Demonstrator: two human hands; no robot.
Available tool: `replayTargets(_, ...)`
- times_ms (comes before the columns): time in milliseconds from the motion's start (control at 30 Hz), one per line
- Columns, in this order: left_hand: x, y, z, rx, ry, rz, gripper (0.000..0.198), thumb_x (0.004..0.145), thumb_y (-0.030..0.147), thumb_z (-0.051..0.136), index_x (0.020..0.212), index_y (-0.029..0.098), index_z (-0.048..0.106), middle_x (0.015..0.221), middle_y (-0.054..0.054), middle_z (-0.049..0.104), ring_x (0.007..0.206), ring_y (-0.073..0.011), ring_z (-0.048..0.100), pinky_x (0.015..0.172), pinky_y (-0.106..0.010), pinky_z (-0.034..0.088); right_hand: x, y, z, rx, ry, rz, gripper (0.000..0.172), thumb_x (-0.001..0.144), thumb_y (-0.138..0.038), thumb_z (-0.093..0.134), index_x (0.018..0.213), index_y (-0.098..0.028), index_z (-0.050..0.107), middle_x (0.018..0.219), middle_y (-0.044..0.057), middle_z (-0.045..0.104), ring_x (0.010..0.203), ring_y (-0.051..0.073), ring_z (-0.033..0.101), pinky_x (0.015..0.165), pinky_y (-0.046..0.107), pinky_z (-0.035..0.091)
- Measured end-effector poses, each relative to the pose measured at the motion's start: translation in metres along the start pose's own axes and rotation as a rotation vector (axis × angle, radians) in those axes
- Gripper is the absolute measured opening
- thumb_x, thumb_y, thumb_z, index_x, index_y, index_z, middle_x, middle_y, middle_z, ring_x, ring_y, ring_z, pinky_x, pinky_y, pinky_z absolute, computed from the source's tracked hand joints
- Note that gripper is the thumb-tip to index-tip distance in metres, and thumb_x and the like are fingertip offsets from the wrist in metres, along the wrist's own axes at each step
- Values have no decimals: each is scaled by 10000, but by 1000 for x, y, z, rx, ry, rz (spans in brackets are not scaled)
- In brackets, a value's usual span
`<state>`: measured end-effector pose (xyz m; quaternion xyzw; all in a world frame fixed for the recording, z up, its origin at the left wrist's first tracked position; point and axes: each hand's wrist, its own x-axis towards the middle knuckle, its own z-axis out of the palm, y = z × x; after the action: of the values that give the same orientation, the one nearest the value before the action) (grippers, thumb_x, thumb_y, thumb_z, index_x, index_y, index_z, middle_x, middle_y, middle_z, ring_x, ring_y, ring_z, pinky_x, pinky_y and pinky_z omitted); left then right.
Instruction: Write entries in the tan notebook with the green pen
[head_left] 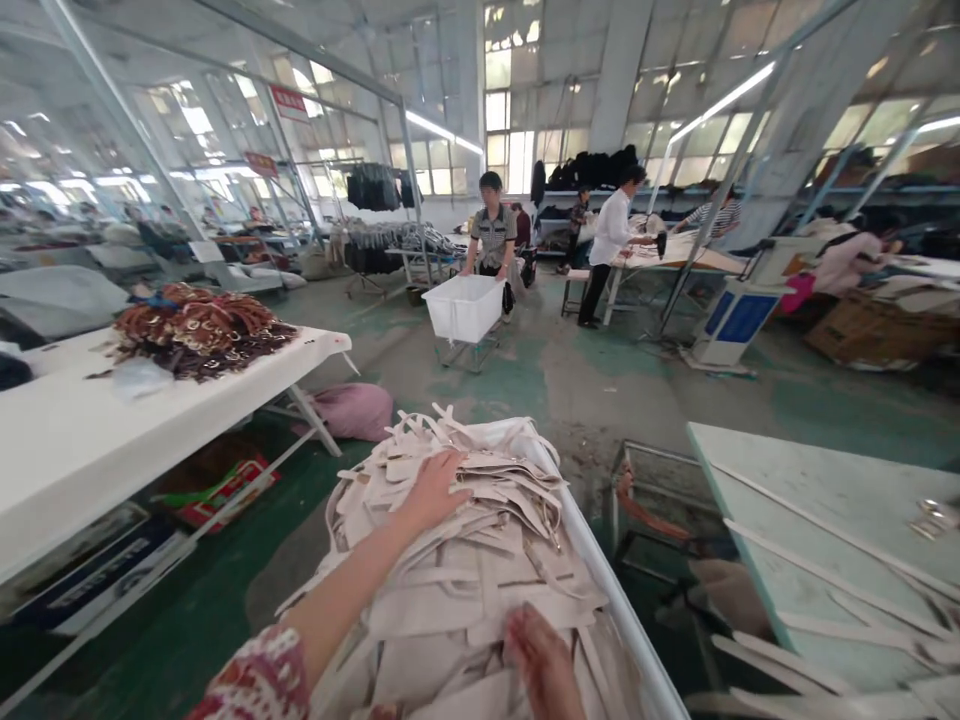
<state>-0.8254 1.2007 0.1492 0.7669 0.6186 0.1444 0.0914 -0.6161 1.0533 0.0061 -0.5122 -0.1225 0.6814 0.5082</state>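
A large heap of flat beige pieces [450,600], with thin straps and small metal fittings, fills a white tub [622,620] in front of me. My left hand [439,490] lies across the top of the heap, fingers spread over a stack of these pieces. Nearer to me, my right hand [544,660] touches the heap close to the tub's right wall. It is somewhat blurred, its fingers look extended, and I see nothing held in it.
A white table [225,410] with brown straps [202,330] stands left. At right is a pale green table [817,490] with beige strips, beside a metal-framed stool [652,500]. Ahead, a person [493,235] stands behind a white tub cart [465,310]; another [611,240] works at a table.
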Motion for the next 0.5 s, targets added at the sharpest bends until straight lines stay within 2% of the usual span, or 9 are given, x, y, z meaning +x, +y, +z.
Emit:
replayTargets(67, 21, -7, 9, 80, -126, 31, 745, 658, 379, 626, 1313, 203, 318, 1346, -111, 374, 1258, -285, 296, 1051, -494, 177, 32, 5, 40, 246, -39, 44, 356, 433, -388, 784, 675, -174, 635, 728, 32, 684, 774, 200, 642, 771, 350, 522)
replayTargets(167, 32, -5, 47, 229, -290, 117, 1033, 501, 442, 725, 1364, 199, 211, 1418, -142, 250, 1309, -362, 148, 1043, -559, 50, 79, -1, 91, 299, 0, 11, 265, 510, -336, 758, 660, -172, 614, 661, -11, 662, 713, 159, 628, 732, 309, 516)
replayTargets(233, 33, -1, 78, 332, -321, 168, 1070, 482, 381, 746, 1374, 210, 180, 1431, -158, 204, 1308, -393, 114, 1035, -558, 26, 101, -6, 116, 299, 28, -7, 235, 614, -350, 700, 714, -155, 614, 666, -6, 654, 684, 148, 616, 664, 305, 514)
replayTargets(300, 34, 2, 103, 408, -281, 172, 964, 586, 280, 688, 1381, 244, 145, 1408, -166, 243, 1286, -392, 179, 1025, -546, 62, 111, -5, 127, 290, 60, -21, 229, 675, -347, 651, 780, -145, 621, 681, -3, 651, 691, 146, 611, 616, 285, 500)
replayTargets(333, 36, 3, 111, 431, -253, 163, 910, 637, 223, 637, 1384, 259, 119, 1370, -170, 299, 1258, -382, 241, 1014, -535, 100, 109, 0, 124, 290, 78, -23, 237, 660, -331, 662, 810, -151, 625, 691, -6, 652, 698, 148, 611, 603, 271, 493)
replayTargets(400, 44, 2, 120, 448, -231, 163, 879, 674, 134, 563, 1390, 257, 69, 1232, -175, 428, 1149, -349, 375, 968, -500, 202, 92, 16, 98, 270, 136, -34, 318, 567, -282, 723, 856, -184, 631, 721, -19, 656, 718, 155, 613, 594, 242, 485)
replayTargets(433, 49, 1, 121, 451, -244, 168, 879, 666, 107, 554, 1391, 235, 73, 1155, -173, 468, 1082, -333, 419, 931, -477, 253, 79, 27, 77, 255, 192, -41, 404, 496, -244, 760, 875, -209, 626, 744, -26, 658, 709, 152, 612, 585, 229, 485)
replayTargets(500, 60, 0, 119, 450, -284, 170, 804, 646, 77, 558, 1364, 154, 204, 1045, -177, 501, 976, -308, 456, 854, -433, 320, 53, 46, 27, 108, 346, -75, 392, 465, -266, 785, 824, -231, 630, 737, -19, 657, 703, 153, 612, 569, 217, 493)
